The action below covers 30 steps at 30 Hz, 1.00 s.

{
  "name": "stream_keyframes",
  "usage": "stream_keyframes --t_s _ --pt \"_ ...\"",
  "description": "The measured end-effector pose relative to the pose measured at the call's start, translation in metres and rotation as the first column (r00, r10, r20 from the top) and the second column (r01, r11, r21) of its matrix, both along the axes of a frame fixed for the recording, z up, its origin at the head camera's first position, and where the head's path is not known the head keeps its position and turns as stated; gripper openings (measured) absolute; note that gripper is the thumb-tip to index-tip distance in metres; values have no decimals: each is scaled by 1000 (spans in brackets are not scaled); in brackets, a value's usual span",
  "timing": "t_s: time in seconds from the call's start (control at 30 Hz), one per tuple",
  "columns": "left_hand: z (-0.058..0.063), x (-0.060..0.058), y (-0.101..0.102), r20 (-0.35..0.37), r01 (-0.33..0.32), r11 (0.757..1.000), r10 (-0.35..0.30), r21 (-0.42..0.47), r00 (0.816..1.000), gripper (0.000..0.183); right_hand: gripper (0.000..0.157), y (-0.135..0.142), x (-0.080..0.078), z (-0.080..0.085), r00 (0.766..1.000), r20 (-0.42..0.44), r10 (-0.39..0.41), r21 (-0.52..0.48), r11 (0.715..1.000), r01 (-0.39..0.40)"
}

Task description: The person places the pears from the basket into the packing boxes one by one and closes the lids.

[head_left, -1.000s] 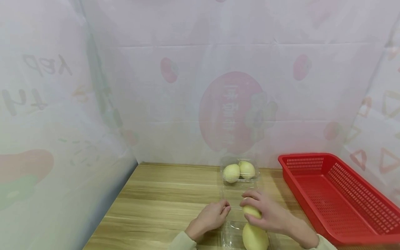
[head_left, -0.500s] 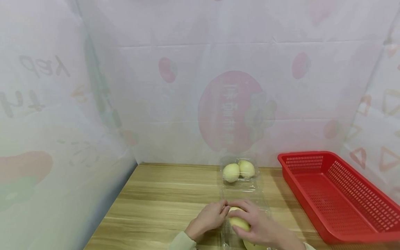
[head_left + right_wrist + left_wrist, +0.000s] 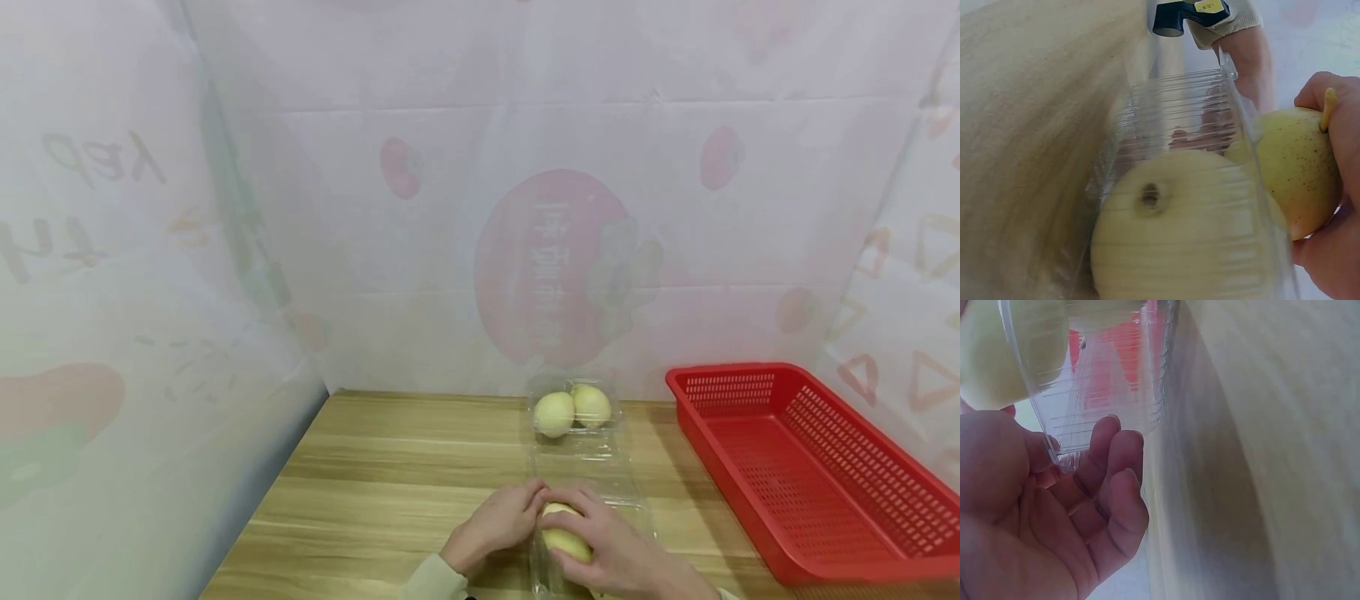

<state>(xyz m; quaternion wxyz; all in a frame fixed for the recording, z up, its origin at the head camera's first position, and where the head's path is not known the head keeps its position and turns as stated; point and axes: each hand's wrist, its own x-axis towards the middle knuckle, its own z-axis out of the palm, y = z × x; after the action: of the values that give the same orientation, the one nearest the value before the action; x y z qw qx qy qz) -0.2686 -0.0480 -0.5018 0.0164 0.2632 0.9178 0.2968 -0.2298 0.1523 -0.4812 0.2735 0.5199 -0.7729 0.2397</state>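
Note:
My right hand (image 3: pixel 615 552) grips a yellow pear (image 3: pixel 566 537) over the left side of a clear plastic box (image 3: pixel 637 518) at the table's front. In the right wrist view this pear (image 3: pixel 1297 172) has its stem up and sits at the box's rim. A second pear (image 3: pixel 1179 234) lies inside the box, seen through its ribbed wall; my right hand mostly hides it in the head view. My left hand (image 3: pixel 504 517) stays at the box's left edge. In the left wrist view, its thumb and fingers pinch the rim corner of the box (image 3: pixel 1104 394).
Behind, another clear box (image 3: pixel 576 427) holds two pears (image 3: pixel 555 414) near the back wall. The near box's clear lid (image 3: pixel 581 479) lies flat between them. A red plastic basket (image 3: pixel 810 500) stands on the right. Printed cloth walls (image 3: pixel 420 333) enclose the wooden table (image 3: pixel 390 483).
My right hand has moved left and down with the pear, from above the other pear to the box's left side beside my left hand. The left hand has stayed in place.

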Motion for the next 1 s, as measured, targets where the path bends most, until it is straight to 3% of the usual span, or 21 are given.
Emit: stream_keyframes --t_s 0.3,0.43,0.7,1.0 --pt "-2 -1 -3 40 6 1000 -7 18 999 27 33 2 4 -11 999 4 -45 73 996 44" --pt "-1 -1 -3 22 4 1000 -4 4 1000 27 36 2 3 -11 1000 -15 -4 108 994 5" --pt "0 0 -1 51 5 1000 -7 28 999 28 29 4 4 -8 997 57 55 205 976 -66" --pt "5 2 -1 84 -6 999 2 44 996 29 39 23 10 -5 997 10 -82 218 973 78"
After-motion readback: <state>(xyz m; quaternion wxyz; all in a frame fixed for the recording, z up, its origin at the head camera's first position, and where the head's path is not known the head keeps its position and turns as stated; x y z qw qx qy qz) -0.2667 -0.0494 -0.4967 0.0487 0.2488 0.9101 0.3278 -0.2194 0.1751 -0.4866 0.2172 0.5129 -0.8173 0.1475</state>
